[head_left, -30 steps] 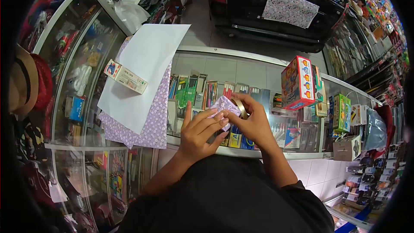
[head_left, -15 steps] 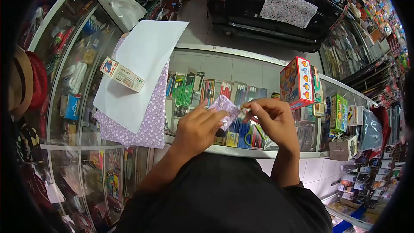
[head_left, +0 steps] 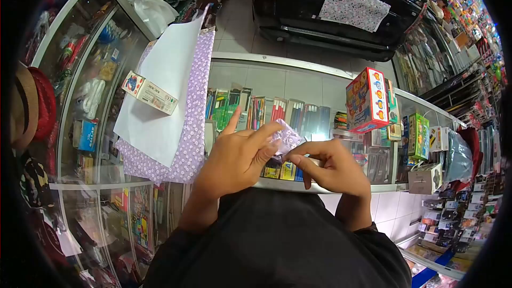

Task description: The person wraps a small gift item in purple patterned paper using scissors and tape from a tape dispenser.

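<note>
A small parcel in purple floral wrapping paper (head_left: 287,137) is above the glass counter, close to my body. My left hand (head_left: 229,162) holds it at its left side between thumb and index finger, with another finger raised. At the parcel's lower right edge, my right hand (head_left: 336,168) has thumb and index finger pinched together; what lies between them is too small to make out. Scissors with green handles, visible earlier on the glass, are mostly hidden behind my right hand.
Left on the counter (head_left: 250,78) lie a large floral wrapping sheet (head_left: 194,112), a white sheet (head_left: 165,69) and a small box (head_left: 151,96). A red toy box (head_left: 367,101) stands at right. Pens and pencils (head_left: 280,109) show under the glass. A black car (head_left: 341,0) is beyond.
My right hand has moved left and down to the parcel's edge. My left hand has shifted its grip, raising one finger. The large sheets' upper end has curled up.
</note>
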`<state>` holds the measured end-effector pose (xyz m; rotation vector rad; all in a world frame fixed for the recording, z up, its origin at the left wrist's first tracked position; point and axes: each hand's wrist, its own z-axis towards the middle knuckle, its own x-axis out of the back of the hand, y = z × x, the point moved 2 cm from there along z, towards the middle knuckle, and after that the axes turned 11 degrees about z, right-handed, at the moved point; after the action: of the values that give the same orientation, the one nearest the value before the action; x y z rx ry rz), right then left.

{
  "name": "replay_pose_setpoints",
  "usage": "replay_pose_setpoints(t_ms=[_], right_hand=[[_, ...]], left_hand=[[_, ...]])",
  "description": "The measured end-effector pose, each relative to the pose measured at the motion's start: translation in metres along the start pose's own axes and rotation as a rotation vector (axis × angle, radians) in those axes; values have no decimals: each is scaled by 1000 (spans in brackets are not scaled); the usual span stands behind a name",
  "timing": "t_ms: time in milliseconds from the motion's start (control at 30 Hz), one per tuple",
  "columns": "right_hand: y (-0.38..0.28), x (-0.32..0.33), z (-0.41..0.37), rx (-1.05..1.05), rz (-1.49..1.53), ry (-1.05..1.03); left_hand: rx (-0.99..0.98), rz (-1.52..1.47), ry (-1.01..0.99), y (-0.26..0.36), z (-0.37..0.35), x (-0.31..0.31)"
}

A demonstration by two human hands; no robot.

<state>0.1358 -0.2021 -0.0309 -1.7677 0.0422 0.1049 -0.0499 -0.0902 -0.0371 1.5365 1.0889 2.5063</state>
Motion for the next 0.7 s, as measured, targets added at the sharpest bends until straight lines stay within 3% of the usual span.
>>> replay_pose_setpoints(t_ms=[200,600,700], right_hand=[[9,-2,4,-116,7,79],[19,1,14,-223,-126,181],[16,0,16,-224,-302,262]], left_hand=[[26,74,-103,-2,4,-1],[81,87,49,-2,7,-14],[69,94,47,0,10,-12]])
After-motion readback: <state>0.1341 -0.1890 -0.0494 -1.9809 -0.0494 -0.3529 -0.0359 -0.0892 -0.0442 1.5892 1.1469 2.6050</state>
